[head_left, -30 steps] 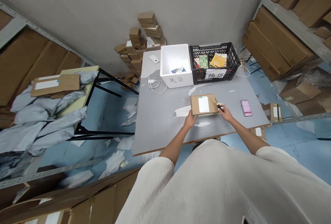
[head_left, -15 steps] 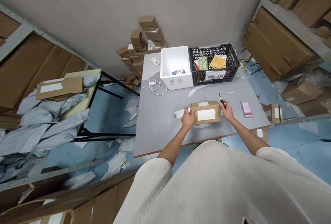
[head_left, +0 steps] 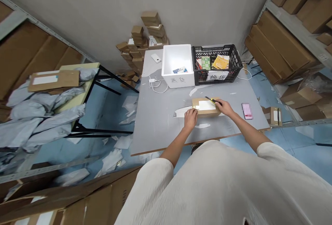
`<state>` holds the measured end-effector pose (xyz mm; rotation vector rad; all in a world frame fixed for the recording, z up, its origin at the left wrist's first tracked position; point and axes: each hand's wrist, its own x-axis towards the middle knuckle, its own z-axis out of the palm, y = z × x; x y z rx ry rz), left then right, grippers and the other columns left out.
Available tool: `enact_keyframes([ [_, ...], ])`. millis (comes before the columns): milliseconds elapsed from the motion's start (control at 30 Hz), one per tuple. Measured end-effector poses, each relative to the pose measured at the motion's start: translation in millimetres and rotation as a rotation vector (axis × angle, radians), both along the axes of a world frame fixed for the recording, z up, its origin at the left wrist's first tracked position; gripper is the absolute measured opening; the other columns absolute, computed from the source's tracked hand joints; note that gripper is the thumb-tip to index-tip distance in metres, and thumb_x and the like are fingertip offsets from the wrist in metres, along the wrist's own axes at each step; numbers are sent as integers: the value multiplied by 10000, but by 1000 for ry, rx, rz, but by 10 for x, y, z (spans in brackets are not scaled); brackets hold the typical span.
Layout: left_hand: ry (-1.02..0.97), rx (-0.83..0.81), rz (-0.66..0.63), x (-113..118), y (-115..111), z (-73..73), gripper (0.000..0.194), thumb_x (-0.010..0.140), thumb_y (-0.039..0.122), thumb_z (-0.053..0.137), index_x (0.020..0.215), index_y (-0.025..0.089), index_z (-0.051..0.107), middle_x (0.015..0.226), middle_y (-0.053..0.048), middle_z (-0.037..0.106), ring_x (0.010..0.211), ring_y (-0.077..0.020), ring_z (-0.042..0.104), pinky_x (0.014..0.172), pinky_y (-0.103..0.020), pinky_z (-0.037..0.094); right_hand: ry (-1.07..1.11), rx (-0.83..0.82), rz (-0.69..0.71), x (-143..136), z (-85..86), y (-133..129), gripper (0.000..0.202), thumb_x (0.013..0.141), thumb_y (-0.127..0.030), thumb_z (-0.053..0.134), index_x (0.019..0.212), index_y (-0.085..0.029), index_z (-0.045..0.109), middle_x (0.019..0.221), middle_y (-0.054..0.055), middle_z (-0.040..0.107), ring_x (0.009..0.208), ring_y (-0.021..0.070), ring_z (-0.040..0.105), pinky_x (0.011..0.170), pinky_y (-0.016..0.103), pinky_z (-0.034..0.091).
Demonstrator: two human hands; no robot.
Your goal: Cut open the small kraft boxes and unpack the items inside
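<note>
A small cardboard box (head_left: 210, 113) lies on the grey table (head_left: 155, 124), its white label (head_left: 206, 105) facing up. My left hand (head_left: 191, 118) grips the box's left end, fingers closed against its edge and corner. In my right hand (head_left: 225, 107) is a utility knife (head_left: 213, 101) with a yellow and black handle. The knife points left across the label, over the right part of the box; whether the blade touches the surface I cannot tell. A pale torn strip (head_left: 180, 111) lies beside my left hand, partly behind it.
At the table's back stand a white foam box (head_left: 181, 80) and a black crate (head_left: 234, 69) holding packets. A phone (head_left: 156, 58), a charger cable (head_left: 162, 89) and a pink item (head_left: 247, 111) lie on the table. Bagged parcels (head_left: 31, 114) cover the left table.
The box has turned so that its labelled face is now on top. The knife has swung from upright beside the box to lying across it, and my right hand has moved slightly left.
</note>
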<state>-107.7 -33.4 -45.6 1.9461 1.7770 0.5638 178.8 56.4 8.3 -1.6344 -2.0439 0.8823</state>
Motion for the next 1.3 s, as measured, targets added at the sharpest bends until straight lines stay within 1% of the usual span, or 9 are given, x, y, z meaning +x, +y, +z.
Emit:
enact_keyframes([
  [200, -2, 8, -35, -22, -33, -50, 456, 1111, 294, 428, 1506, 299, 657, 1613, -141, 593, 1441, -359, 545, 1186, -528, 423, -217, -16, 392, -345, 184, 204, 445, 1110, -501, 491, 1312, -276, 818, 1351, 79, 805, 1212, 324, 730, 1007, 389, 543],
  [333, -43, 33, -48, -26, -14, -85, 444, 1102, 293, 462, 1500, 279, 658, 1588, -146, 615, 1453, -361, 535, 1201, -533, 409, -322, -3, 492, -557, 227, 292, 439, 1118, -520, 490, 1249, -287, 839, 1276, 76, 828, 1160, 311, 740, 937, 350, 523],
  [500, -56, 40, -52, -24, 13, -92, 445, 1092, 282, 480, 1498, 260, 660, 1570, -151, 629, 1446, -363, 534, 1203, -535, 408, -383, 10, 510, -685, 262, 341, 439, 1124, -527, 487, 1237, -291, 840, 1221, 80, 837, 1108, 300, 748, 895, 336, 514],
  [667, -65, 41, -60, -33, 18, -89, 456, 1096, 283, 462, 1509, 254, 654, 1572, -155, 625, 1441, -365, 528, 1199, -539, 411, -433, 39, 504, -718, 290, 360, 460, 1121, -512, 465, 1269, -280, 834, 1242, 96, 832, 1122, 316, 750, 901, 363, 526],
  [833, -51, 32, -75, -45, 25, -90, 466, 1093, 288, 472, 1527, 261, 639, 1568, -154, 625, 1438, -362, 525, 1198, -537, 411, -404, 29, 524, -758, 310, 389, 467, 1089, -594, 524, 1270, -300, 837, 1187, 91, 843, 1115, 313, 749, 922, 363, 535],
  [933, -45, 41, -76, -48, 26, -100, 455, 1093, 286, 480, 1518, 260, 640, 1578, -151, 616, 1442, -360, 519, 1200, -532, 404, -445, 33, 537, -764, 317, 408, 455, 1102, -564, 508, 1259, -292, 837, 1201, 94, 836, 1102, 304, 747, 906, 353, 526],
  [1033, -55, 49, -69, -49, 30, -111, 439, 1090, 274, 494, 1501, 263, 647, 1566, -151, 619, 1438, -359, 520, 1202, -523, 397, -485, 29, 534, -698, 317, 430, 437, 1108, -537, 500, 1227, -293, 843, 1202, 94, 830, 1070, 300, 747, 870, 349, 516],
  [1167, -82, 61, -50, -45, 35, -113, 447, 1080, 263, 506, 1505, 280, 644, 1537, -154, 631, 1409, -365, 539, 1195, -522, 400, -441, 6, 503, -509, 305, 470, 448, 1061, -628, 565, 1193, -308, 849, 1109, 87, 837, 1029, 300, 740, 846, 347, 514],
  [1300, -16, 31, -46, -28, 25, -91, 507, 1086, 253, 451, 1573, 280, 589, 1548, -154, 623, 1415, -363, 527, 1207, -523, 383, -428, -13, 480, -331, 286, 504, 468, 1023, -676, 593, 1167, -317, 855, 1034, 85, 835, 1009, 302, 735, 830, 350, 511],
])
